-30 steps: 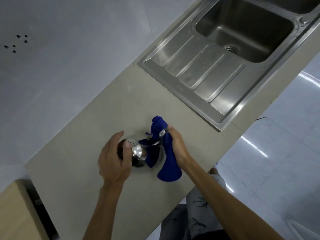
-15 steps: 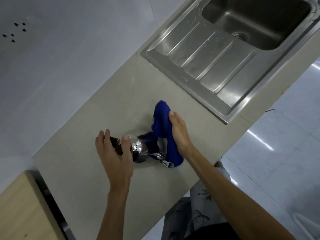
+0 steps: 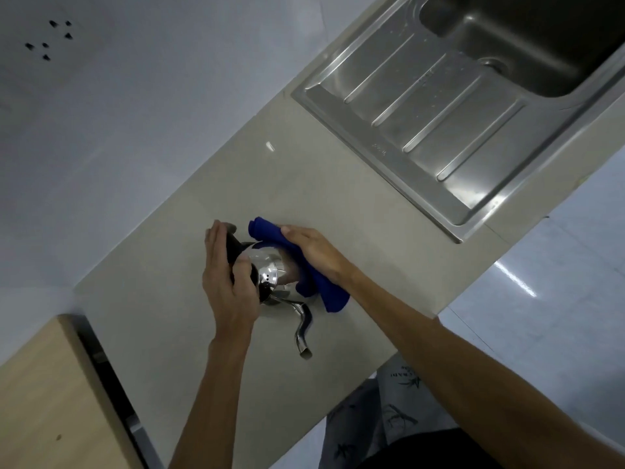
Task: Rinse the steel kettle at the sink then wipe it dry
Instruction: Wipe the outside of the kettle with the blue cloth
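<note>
Two hands: both on the steel kettle (image 3: 270, 269), which lies on the beige counter (image 3: 355, 211).
Kettle place: well short of the sink (image 3: 439, 106), on the near-left side of its ribbed drainboard; tipped on its side, not upright.
Spout: the curved steel spout (image 3: 302, 328) points toward the counter's near edge, away from the sink, its open end just above the surface.
Left hand: the left hand (image 3: 230, 282) is curled around the kettle's black top end (image 3: 233, 250), fingers closed over it, thumb against the steel shoulder.
Right hand: the right hand (image 3: 314, 248) lies flat and spread on the blue cloth (image 3: 324, 286), fingers nearly straight, pressing the cloth onto the kettle's side facing the sink.
Cloth: draped over the kettle body, one end bunched beyond the fingertips, the other trailing onto the counter beside the wrist.
Sink: bare steel, with small droplets on the drainboard.
</note>
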